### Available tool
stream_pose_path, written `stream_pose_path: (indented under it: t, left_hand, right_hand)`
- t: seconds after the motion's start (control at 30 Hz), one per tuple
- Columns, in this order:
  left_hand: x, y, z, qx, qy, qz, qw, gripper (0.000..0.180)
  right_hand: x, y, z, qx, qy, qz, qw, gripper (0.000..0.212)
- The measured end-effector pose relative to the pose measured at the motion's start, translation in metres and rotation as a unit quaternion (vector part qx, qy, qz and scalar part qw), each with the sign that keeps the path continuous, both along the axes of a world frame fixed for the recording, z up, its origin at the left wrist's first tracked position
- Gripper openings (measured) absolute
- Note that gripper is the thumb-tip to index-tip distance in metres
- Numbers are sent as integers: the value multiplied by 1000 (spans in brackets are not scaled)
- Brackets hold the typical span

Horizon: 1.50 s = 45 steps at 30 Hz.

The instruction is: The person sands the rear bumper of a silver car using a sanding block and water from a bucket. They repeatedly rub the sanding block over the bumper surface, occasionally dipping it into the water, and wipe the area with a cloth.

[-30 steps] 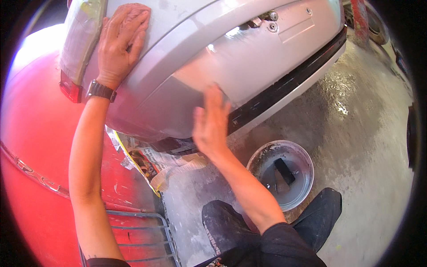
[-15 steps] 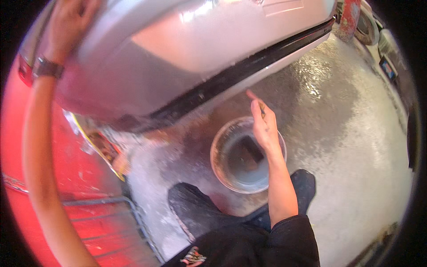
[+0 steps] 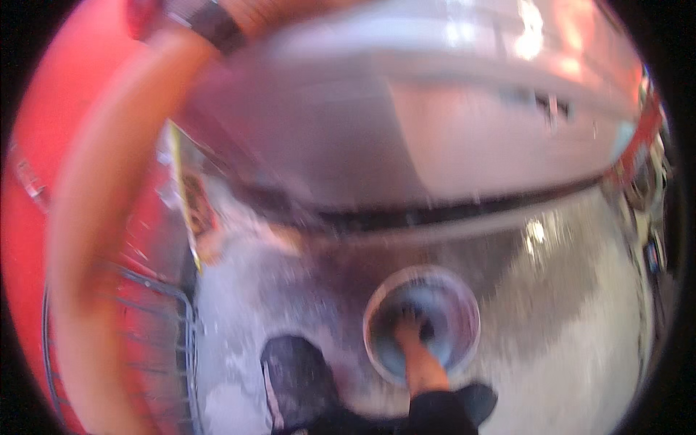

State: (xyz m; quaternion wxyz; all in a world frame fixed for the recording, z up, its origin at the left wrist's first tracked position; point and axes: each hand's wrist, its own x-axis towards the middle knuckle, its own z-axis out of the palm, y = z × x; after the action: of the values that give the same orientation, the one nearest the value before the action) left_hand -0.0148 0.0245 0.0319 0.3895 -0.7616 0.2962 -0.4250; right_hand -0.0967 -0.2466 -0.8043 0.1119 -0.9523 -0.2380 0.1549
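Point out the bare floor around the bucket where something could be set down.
Most open: the wet concrete floor right of the bucket, below the silver bumper. A smaller patch lies left of the bucket, bordered by the wire rack and the dark shoe. Crowded: the bucket itself, where the right hand reaches in, and the cluttered strip under the bumper's left end.

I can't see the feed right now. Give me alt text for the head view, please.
Blurred view down at the person's right hand reaching into a round pale bucket on the wet grey floor. The left forearm, with a dark wristwatch, stretches up over a large silver car panel with a black trim strip; the left hand is out of frame. A red rounded surface lies left.
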Motion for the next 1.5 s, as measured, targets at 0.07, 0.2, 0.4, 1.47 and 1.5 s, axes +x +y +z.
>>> stream_pose_path:
  t: [0.07,0.2,0.4,1.47,1.5]
  left_hand:
    - [3,-12,-20,-79,15,-4,997,34]
    - [10,26,-8,-47,-42,-228,972,34]
    - [5,25,-22,-86,-28,-203,975,44]
    - [-3,16,-34,-33,-84,-146,985,40]
    - [-3,16,-33,-34,-83,-147,985,40]
  right_hand:
    - [-12,12,-15,-82,25,33,996,60]
    - [7,44,77,-101,28,182,978,68]
    - [21,39,220,-69,64,172,981,67]
    - [-7,-31,317,-39,103,139,984,62]
    - [-7,-32,319,-36,104,140,984,61]
